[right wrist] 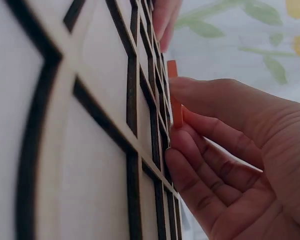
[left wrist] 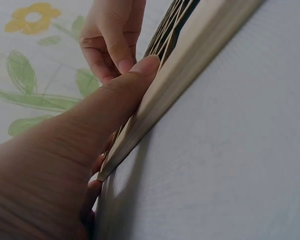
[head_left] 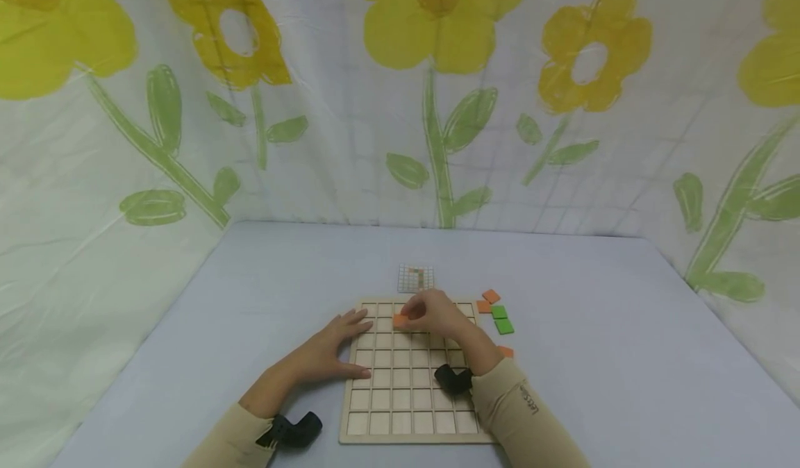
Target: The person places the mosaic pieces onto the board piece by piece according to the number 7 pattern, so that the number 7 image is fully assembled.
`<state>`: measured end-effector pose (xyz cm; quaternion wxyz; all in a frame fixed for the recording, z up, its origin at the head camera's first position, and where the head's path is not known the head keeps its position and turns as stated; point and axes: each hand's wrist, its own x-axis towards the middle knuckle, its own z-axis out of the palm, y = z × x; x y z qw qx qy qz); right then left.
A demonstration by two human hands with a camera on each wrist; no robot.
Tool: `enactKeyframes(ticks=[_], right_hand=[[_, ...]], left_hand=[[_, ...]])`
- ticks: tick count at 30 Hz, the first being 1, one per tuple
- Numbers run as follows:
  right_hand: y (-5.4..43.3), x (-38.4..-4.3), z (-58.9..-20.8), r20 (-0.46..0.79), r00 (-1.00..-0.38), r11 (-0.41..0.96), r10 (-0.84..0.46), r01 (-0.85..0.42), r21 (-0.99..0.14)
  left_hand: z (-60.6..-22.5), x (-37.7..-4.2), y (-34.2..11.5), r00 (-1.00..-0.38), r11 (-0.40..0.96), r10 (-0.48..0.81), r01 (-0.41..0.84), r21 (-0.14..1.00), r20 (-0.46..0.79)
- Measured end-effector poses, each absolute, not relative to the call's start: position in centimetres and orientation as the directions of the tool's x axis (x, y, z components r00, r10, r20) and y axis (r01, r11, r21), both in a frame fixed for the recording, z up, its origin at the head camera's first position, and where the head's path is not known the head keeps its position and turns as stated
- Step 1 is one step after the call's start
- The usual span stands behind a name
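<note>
The right hand (head_left: pixel 434 313) pinches an orange tile (head_left: pixel 399 321) at the twelve-o'clock end of the grid board (head_left: pixel 401 400), whose ten-o'clock edge the left hand (head_left: pixel 334 350), fingers spread, touches. Green tiles (head_left: pixel 498 312) lie at two o'clock.

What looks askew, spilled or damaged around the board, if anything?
Nothing looks spilled or damaged. Only the loose tiles right of the board look untidy: the farthest orange tile lies at an angle to the board's edge, and the nearest orange tile sits apart, partly hidden by the right arm. Probably harmless.
</note>
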<state>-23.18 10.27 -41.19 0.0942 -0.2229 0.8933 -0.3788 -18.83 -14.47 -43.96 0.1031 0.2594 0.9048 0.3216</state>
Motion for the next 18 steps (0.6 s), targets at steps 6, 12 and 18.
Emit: enactKeyframes(ticks=[6, 12, 18], right_hand=[[10.38, -23.34, -41.72, 0.015, -0.881, 0.602, -0.473, -0.336, -0.724], [10.35, -23.34, -41.82, 0.016, -0.882, 0.594, -0.470, -0.329, -0.734], [10.38, -23.36, -41.94, 0.012, -0.884, 0.593, -0.468, -0.324, -0.737]], left_hand=[[-43.98, -18.78, -14.43, -0.849, 0.662, 0.528, 0.394, 0.638, -0.024], [-43.92, -18.76, -14.40, -0.855, 0.668, 0.518, 0.380, 0.640, -0.034], [-43.88, -18.69, -14.34, -0.851, 0.662, 0.525, 0.387, 0.642, -0.028]])
